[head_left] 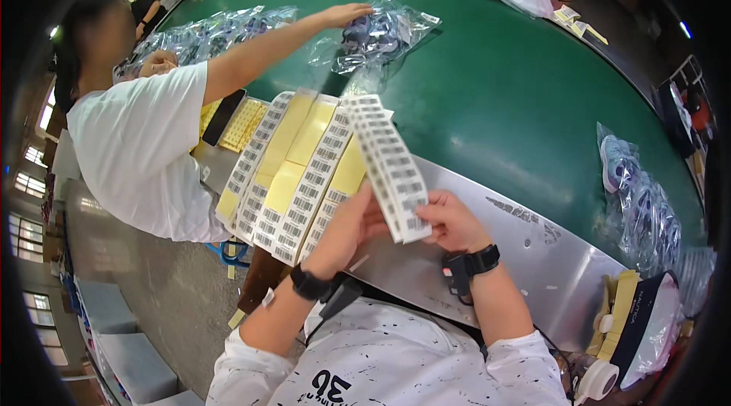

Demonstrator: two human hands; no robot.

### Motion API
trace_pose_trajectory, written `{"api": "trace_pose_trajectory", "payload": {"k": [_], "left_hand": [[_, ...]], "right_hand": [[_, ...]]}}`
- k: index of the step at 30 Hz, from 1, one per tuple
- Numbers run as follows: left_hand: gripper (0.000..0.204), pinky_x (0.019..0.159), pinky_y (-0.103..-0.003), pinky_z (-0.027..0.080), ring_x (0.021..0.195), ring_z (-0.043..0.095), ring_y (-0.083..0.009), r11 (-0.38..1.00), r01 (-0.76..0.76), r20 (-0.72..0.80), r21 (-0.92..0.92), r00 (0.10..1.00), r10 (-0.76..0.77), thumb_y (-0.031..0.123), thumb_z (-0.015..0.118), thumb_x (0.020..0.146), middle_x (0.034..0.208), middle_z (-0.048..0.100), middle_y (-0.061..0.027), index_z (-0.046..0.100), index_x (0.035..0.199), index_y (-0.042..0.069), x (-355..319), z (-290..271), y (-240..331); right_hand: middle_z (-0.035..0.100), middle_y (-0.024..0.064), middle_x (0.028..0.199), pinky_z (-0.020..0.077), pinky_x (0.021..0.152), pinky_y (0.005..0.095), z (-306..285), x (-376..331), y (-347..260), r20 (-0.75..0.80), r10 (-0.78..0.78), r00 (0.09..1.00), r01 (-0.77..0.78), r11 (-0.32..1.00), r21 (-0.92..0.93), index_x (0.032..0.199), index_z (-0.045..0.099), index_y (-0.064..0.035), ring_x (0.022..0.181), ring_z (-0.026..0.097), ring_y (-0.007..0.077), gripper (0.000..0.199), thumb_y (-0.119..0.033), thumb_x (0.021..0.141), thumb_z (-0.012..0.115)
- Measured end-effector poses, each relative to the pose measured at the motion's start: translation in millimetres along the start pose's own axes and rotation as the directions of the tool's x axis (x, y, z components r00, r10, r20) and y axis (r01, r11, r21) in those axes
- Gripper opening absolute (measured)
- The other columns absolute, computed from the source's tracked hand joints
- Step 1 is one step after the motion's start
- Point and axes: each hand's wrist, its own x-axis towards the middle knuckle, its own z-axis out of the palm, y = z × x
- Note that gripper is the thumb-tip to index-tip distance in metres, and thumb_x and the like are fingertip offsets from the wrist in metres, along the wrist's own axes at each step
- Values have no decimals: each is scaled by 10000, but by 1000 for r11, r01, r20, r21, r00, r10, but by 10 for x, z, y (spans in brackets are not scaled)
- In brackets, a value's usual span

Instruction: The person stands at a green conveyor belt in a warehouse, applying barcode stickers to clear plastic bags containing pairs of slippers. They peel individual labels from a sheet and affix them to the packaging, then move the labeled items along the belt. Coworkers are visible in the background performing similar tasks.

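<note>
Wore speckled white shirt (pixel 411 353) nearest, held barcode strips (pixel 390 166)

Pinched the strips' near end in fingers (pixel 436 212) of the right hand (pixel 461 227). Had the left hand (pixel 346 232) partly behind their left edge; could not tell its fingers' grip. Held the strips above the metal counter (pixel 495 257), right of yellow-and-white label sheets (pixel 286 183).

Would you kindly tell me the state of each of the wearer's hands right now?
Left hand: at the barcode label strips, fingers partly hidden; grip cannot be told.
Right hand: closed, pinching those strips near their lower right edge.
</note>
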Motion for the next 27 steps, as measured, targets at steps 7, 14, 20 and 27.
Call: {"api": "trace_pose_trajectory", "payload": {"k": [7,14,20,27], "left_hand": [[171,664,-221,482,749,582,-56,908,-331,12,257,940,340,145,540,967,864,644,-26,608,971,-12,361,-136,268],[162,558,-192,478,631,598,-53,915,-272,-325,298,872,365,139,584,936,756,655,-24,632,952,-15,143,-725,48],[225,526,-197,491,614,608,-68,971,-236,-451,46,862,231,171,550,956,808,659,-50,619,980,-42,246,-1013,15],[241,808,-301,553,916,662,-176,961,-120,-270,-247,962,50,111,470,979,1067,645,-122,526,1144,-55,184,-1033,14]], "right_hand": [[640,-26,757,234,429,195,174,-58,3,22,120,993,-107,945,-310,938,700,-14,497,364,8,141,-132,864,677],[520,58,618,329,504,309,393,198,230,85,-328,941,263,548,-794,758,627,59,528,407,131,260,-174,865,670],[586,229,705,430,578,418,454,414,-1,60,-159,986,94,214,-972,737,611,73,586,539,367,358,-245,896,573],[596,114,636,437,445,306,476,690,-358,-43,-149,988,31,462,-886,795,606,46,457,551,182,251,-178,905,569]]}}
